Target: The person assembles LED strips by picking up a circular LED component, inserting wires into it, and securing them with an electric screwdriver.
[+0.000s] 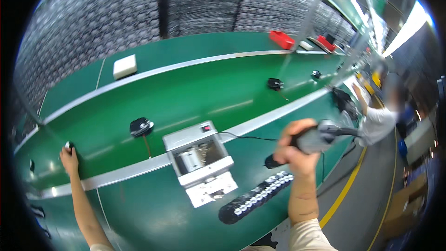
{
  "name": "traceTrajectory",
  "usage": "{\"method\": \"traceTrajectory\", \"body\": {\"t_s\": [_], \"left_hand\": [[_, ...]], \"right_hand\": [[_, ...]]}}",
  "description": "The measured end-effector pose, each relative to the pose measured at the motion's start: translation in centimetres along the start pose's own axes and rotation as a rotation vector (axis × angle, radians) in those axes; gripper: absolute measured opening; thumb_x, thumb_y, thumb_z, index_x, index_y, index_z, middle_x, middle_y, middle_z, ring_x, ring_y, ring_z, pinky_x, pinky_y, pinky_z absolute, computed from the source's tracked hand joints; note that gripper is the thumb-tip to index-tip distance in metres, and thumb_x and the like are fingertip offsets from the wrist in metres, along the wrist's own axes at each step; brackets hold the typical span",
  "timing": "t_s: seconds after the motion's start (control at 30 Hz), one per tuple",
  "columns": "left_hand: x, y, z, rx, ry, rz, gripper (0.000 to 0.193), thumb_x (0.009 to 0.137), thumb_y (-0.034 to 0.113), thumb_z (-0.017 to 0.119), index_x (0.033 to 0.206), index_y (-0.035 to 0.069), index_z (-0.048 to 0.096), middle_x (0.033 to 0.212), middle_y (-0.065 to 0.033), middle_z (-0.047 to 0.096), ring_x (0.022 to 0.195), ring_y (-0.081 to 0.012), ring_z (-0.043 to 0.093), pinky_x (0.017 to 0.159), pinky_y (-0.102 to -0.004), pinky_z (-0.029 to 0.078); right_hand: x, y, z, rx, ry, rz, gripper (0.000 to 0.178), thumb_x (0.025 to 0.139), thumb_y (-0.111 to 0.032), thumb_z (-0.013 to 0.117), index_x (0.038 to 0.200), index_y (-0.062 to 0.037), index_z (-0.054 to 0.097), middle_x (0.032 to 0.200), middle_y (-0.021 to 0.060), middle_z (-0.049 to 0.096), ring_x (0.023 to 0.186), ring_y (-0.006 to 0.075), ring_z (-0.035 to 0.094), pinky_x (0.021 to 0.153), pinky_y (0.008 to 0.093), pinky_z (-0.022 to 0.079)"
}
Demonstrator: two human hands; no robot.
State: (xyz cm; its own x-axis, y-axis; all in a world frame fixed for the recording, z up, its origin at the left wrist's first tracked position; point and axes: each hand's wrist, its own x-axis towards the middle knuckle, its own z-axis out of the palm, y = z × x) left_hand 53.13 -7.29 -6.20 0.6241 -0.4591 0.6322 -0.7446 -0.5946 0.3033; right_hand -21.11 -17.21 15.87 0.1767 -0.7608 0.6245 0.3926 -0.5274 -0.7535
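Head view: a green belt runs beyond the green table bearing a grey machine. Right of it, the right hand curls its fingers around a blurred grey-black tool, the long axis slanting, dark end toward lower left. On the belt, the left hand touches a small dark piece; whether fingers pinch, I cannot tell.

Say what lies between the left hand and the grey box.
In the head view, between the left hand and the grey box, one black part lies on the green strip, its reddish wire trailing toward the metal rail.
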Motion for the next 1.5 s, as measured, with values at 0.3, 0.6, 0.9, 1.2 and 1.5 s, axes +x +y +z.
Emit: {"method": "traceTrajectory", "body": {"t_s": [0.3, 0.6, 0.9, 1.2, 1.5], "left_hand": [[-9.3, 13.4, -16.8, -0.893, -0.348, -0.266, 0.038, 0.099, 0.038, 0.042, 0.095, 0.003, 0.057, 0.082, -0.0054, 0.057, 0.073, -0.0161, 0.056, 0.071, -0.0310, 0.048], [-25.2, 23.8, -22.1, -0.539, -0.463, 0.367, 0.033, 0.098, 0.024, 0.039, 0.096, -0.002, 0.059, 0.096, -0.0194, 0.060, 0.095, -0.0370, 0.055, 0.084, -0.0423, 0.044], [-26.2, 25.5, -26.6, -0.713, -0.699, 0.445, 0.032, 0.066, 0.012, 0.071, 0.094, 0.007, 0.056, 0.112, -0.0109, 0.049, 0.110, -0.0302, 0.050, 0.095, -0.0374, 0.042], [-30.3, 34.7, -27.0, -0.877, -0.816, 0.690, 0.026, 0.071, 0.011, 0.076, 0.096, 0.010, 0.067, 0.111, -0.0113, 0.053, 0.111, -0.0309, 0.056, 0.090, -0.0385, 0.049], [-31.3, 38.1, -24.6, -1.018, -0.815, 0.844, 0.025, 0.074, 0.008, 0.072, 0.098, 0.010, 0.069, 0.118, -0.0109, 0.053, 0.116, -0.0333, 0.050, 0.094, -0.0410, 0.046]], "right_hand": [[-2.3, 4.2, 0.8, -0.064, 0.062, 0.110, 0.030, 0.076, -0.003, 0.072, 0.102, -0.0007, 0.056, 0.081, 0.0012, 0.062, 0.071, 0.0073, 0.059, 0.064, 0.0235, 0.049], [-3.3, 2.8, 1.3, -0.007, 0.007, 0.027, 0.025, 0.079, 0.004, 0.063, 0.103, -0.0036, 0.058, 0.080, 0.0026, 0.062, 0.060, 0.0088, 0.057, 0.052, 0.0231, 0.047], [-3.3, 2.4, 1.2, 0.046, -0.056, 0.019, 0.026, 0.080, 0.004, 0.061, 0.105, -0.0002, 0.054, 0.082, 0.0068, 0.058, 0.055, 0.0118, 0.053, 0.048, 0.0228, 0.043], [-3.3, 2.8, 1.1, -0.049, -0.097, 0.016, 0.028, 0.081, 0.001, 0.059, 0.108, 0.0012, 0.051, 0.084, 0.0085, 0.056, 0.055, 0.0125, 0.054, 0.052, 0.0260, 0.045], [-3.3, 2.4, 0.9, -0.067, -0.168, 0.039, 0.030, 0.080, 0.000, 0.060, 0.108, 0.0002, 0.051, 0.084, 0.0107, 0.056, 0.054, 0.0129, 0.054, 0.051, 0.0262, 0.046]]}}
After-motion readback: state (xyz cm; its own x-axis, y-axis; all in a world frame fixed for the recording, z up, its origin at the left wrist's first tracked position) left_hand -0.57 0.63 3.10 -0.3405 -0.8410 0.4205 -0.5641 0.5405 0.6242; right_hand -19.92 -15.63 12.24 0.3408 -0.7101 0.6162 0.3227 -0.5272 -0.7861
